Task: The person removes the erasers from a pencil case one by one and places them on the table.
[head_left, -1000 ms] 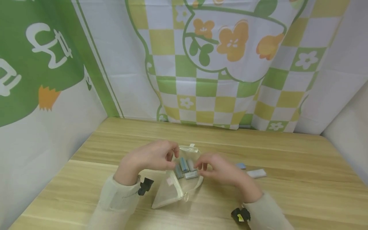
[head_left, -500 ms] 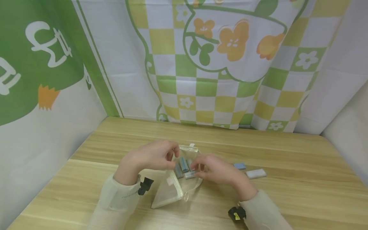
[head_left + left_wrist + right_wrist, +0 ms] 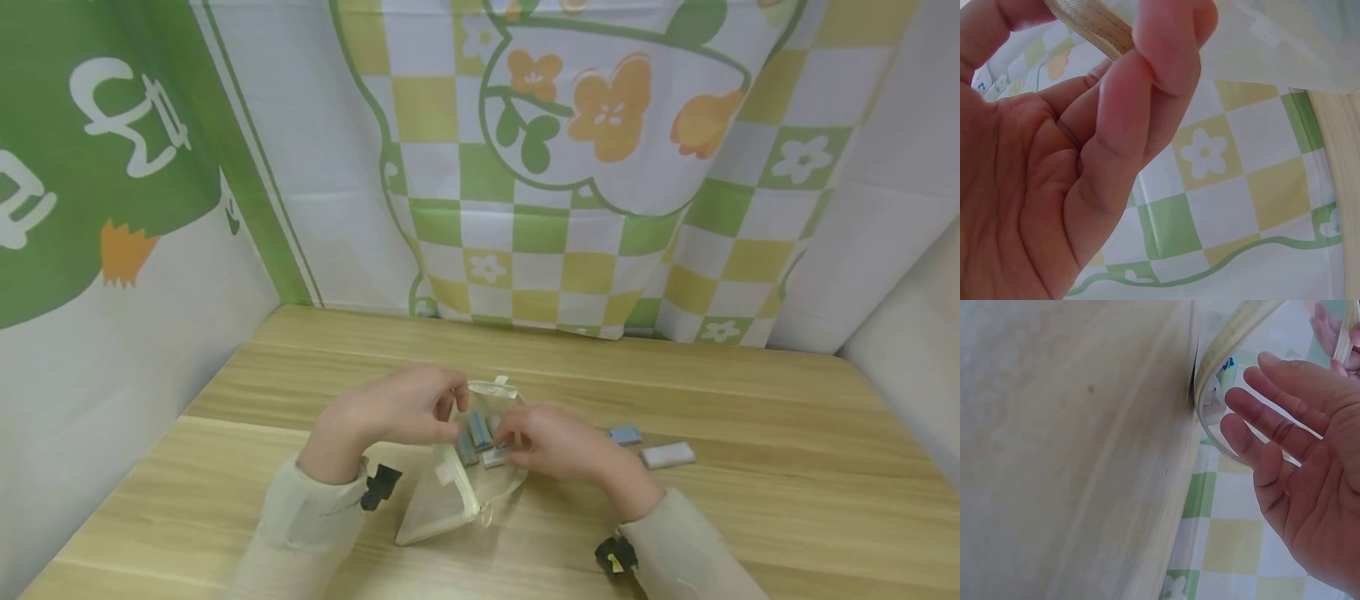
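Cream translucent zip pouch [image 3: 435, 510] is on the table between the person's two hands, mouth spread and near corner pointing back toward the person. Inside: a few small blocks, incl. a slim blue-grey bar [image 3: 481, 430], a duller grey-green bar [image 3: 467, 448] touching or just beside it, and a short whitish bar [image 3: 492, 457] lying crosswise nearer the person. More may sit under the right fingers, can't tell.

Left hand [image 3: 401, 408]: wrist arched, fingers bent down over the pouch's left edge, pinching the beige zip strip [image 3: 1100, 28]. Left wrist view confirms the strip runs in between the fingers.

Right hand [image 3: 558, 443]: comes in from the right, palm inward, fingers loosely curved and apart from each other at the pouch mouth, over the blocks. Right wrist view: the zip band curves just past the fingertips, no grip on anything visible. Hands are apart, pouch filling the gap.

Outside the pouch, right of the right hand: flat blue block [image 3: 625, 435], and near it a longer white bar [image 3: 669, 455], both on the light wood-grain table [image 3: 810, 467].

Both cuffs pale beige, black wrist mount [image 3: 381, 487] at each. Behind the table: green, white and yellow checked cloth [image 3: 540, 229] with orange flowers.
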`<state>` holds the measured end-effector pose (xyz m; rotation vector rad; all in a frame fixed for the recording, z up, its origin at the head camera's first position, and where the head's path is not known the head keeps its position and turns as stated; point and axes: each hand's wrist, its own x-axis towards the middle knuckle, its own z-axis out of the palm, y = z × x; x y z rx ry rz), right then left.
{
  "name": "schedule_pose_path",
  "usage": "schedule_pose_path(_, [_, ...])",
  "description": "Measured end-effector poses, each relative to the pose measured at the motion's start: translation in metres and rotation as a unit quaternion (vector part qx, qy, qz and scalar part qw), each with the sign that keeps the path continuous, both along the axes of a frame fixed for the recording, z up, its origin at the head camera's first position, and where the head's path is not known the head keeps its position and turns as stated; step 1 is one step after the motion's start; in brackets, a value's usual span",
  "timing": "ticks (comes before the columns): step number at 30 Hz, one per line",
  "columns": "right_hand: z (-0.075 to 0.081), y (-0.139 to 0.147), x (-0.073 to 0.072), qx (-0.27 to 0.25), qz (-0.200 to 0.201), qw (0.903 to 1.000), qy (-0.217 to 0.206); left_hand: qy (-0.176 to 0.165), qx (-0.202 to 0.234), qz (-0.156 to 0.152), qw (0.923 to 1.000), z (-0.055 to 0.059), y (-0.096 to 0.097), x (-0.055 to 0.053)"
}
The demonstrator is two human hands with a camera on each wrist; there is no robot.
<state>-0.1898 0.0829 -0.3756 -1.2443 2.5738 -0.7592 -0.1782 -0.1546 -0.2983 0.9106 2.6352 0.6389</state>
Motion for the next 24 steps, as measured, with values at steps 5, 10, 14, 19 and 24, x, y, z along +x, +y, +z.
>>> schedule_pose_path(5, [-0.0002, -0.0027, 0.0, 0.014, 0.001, 0.9999, 0.005, 0.001, 0.002, -0.001, 1.0, -0.0028, 0.0003, -0.001])
schedule_pose_path(10, [0.0011, -0.0044, 0.0009, 0.022, -0.001, 0.9998, 0.005, 0.004, 0.001, -0.004, 1.0, -0.0034, -0.0001, -0.0012])
schedule_pose_path(14, [0.0008, -0.0051, 0.0009, 0.028, -0.004, 0.9996, 0.004, 0.006, 0.0, -0.002, 1.0, -0.0024, 0.0006, -0.001])
schedule_pose_path(19, [-0.001, -0.0062, 0.0007, 0.035, -0.007, 0.9994, 0.001, 0.006, 0.003, -0.001, 1.0, -0.0021, 0.0017, 0.0004])
schedule_pose_path(24, [-0.0005, -0.0072, 0.0011, 0.043, -0.007, 0.999, 0.003, 0.004, 0.008, -0.006, 0.9999, -0.0039, 0.0012, 0.0003])
